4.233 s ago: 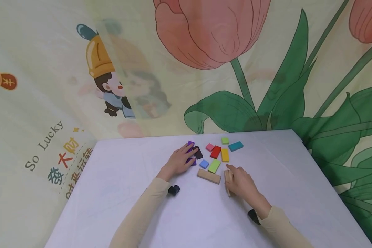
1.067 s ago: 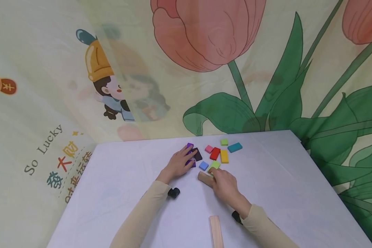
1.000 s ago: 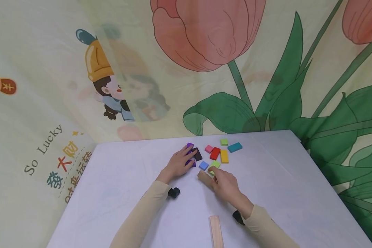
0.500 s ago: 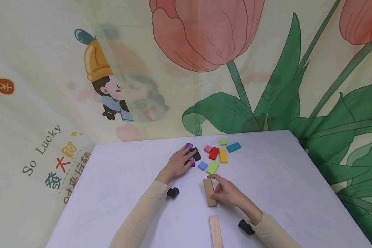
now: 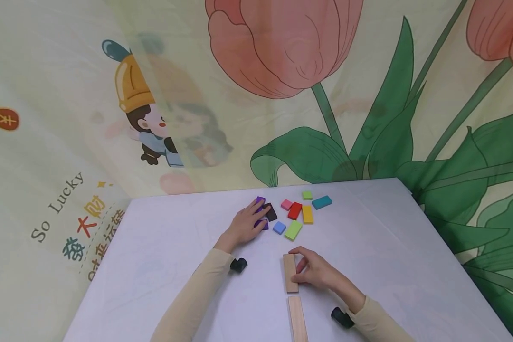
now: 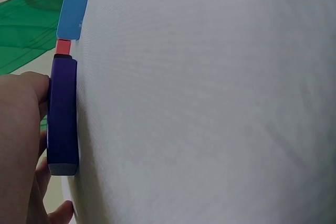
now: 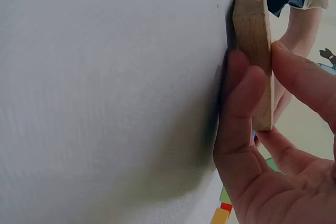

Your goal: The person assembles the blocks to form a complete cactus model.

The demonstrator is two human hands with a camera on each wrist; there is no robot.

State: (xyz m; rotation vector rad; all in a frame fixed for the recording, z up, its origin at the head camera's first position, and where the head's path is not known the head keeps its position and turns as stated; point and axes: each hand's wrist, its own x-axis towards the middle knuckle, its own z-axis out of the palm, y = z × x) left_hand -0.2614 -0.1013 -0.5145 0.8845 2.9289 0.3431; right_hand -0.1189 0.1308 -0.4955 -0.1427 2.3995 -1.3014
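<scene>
A white cloth-covered table (image 5: pixel 137 247) bears everything. On it, the left hand (image 5: pixel 241 225) rests open, fingers extended across two purple rectangular blocks (image 5: pixel 261 200) to one black oblong block (image 5: pixel 271 213). The right hand (image 5: pixel 318 271) pinches one of two pale wooden bars (image 5: pixel 290 274) between thumb and fingers, end-on to the other. Beyond lie one teal, one yellow, one red and one lime-green oblong block (image 5: pixel 293 230), then three small square-looking blocks: blue (image 5: pixel 279 228), pink, light green.
</scene>
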